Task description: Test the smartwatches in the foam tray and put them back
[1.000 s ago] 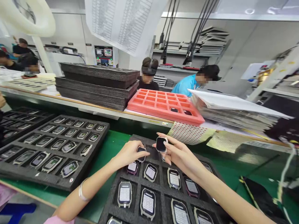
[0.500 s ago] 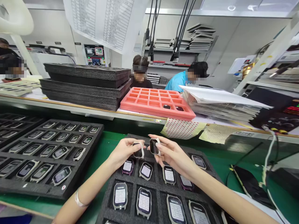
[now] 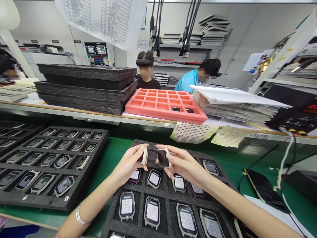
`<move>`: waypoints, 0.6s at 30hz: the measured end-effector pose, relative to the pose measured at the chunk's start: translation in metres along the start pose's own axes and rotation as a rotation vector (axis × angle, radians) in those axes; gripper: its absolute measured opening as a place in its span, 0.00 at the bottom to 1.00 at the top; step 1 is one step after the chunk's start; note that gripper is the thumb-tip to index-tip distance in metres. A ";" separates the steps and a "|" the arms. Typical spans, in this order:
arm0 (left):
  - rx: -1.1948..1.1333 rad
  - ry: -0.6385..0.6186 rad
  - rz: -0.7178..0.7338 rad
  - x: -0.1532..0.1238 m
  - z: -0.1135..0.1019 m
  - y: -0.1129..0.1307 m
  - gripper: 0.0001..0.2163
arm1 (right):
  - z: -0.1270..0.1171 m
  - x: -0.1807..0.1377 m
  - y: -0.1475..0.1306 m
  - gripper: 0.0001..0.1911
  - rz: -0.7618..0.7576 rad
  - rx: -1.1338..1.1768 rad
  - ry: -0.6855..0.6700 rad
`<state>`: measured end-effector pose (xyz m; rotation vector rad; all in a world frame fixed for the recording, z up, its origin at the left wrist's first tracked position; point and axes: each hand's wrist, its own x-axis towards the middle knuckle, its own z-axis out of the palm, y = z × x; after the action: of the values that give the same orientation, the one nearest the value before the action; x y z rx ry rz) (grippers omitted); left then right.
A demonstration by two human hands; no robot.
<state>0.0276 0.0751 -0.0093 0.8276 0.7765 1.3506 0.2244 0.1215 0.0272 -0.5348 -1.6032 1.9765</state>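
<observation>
My left hand pinches a smartwatch case turned nearly edge-on, its pale side toward me. My right hand grips another smartwatch, dark screen facing me and a light frame around it; neither piece has a strap. The two watches are held a little apart above a black foam tray. In that tray's pockets lie several watches, such as one with a lit list on its screen and a purple-framed one, partly under my left hand.
To the left, a second foam tray holds rows of watches. A shelf ahead carries stacked black foam, a pink tray with two dark pieces, and piled papers. Cables hang above. People sit across from me.
The left watch has turned from showing its face to nearly edge-on, and my left hand has drawn slightly left. The right watch is tilted differently. The view has shifted slightly.
</observation>
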 end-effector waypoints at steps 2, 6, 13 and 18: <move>0.148 0.008 0.021 -0.004 0.002 -0.002 0.23 | -0.002 0.000 0.002 0.20 0.008 0.031 -0.016; 0.550 0.007 0.154 -0.010 0.001 -0.004 0.24 | -0.005 0.001 0.005 0.21 0.027 0.063 -0.014; 0.810 0.049 0.252 -0.017 0.003 -0.001 0.23 | -0.002 0.000 0.006 0.21 0.030 0.060 -0.021; 0.875 0.043 0.274 -0.015 0.004 -0.005 0.27 | -0.001 0.001 0.006 0.20 0.018 0.051 0.024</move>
<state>0.0325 0.0596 -0.0120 1.6357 1.3572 1.2495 0.2233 0.1214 0.0210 -0.5527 -1.5343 2.0113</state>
